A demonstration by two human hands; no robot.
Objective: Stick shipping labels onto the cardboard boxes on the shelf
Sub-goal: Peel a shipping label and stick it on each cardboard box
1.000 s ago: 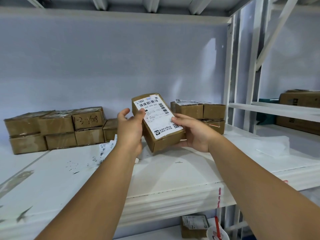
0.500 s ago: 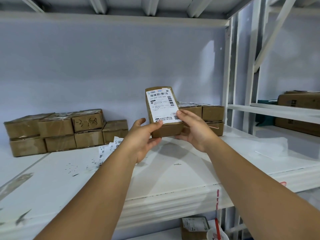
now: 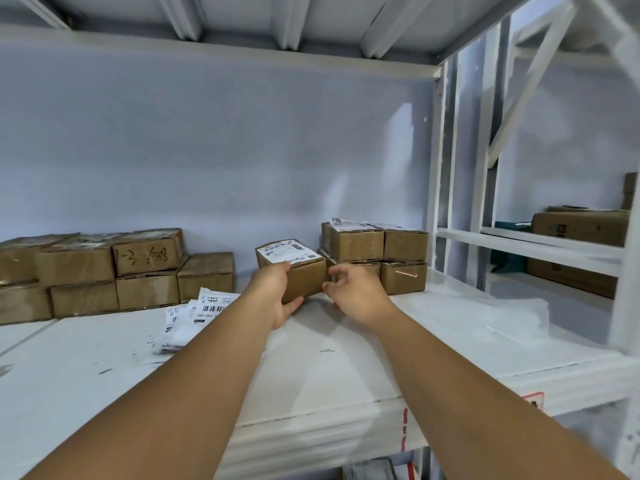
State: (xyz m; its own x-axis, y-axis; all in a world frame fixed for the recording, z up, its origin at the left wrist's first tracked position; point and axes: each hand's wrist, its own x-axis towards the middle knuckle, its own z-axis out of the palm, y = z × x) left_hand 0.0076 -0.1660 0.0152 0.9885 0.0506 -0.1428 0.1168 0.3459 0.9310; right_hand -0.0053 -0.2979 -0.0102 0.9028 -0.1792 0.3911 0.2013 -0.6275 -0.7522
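Well, start at the left: a stack of plain cardboard boxes (image 3: 86,271) sits at the back of the shelf (image 3: 311,375), and no white labels show on them. Just right of them a loose pile of shipping labels (image 3: 207,308) lies flat, partly hidden by your left arm. Your left hand (image 3: 277,292) grips the labelled box (image 3: 306,278), with the thumb on top by the edge of its white label (image 3: 287,252) and the fingers curled under it. So its near edge looks lifted off the shelf. Your right hand (image 3: 353,289) is just beside the box's right corner with its fingers curled. You cannot tell if it pinches the corner or only sits next to it. Right of that hand stands the stack of labelled boxes (image 3: 377,254). The box you hold is just beside it, and it is hard to tell if they touch. This box looks done and likely only needs to be set down by that stack. The next plain box and the next label both lie off to your left, so your left hand is the nearer one for them.
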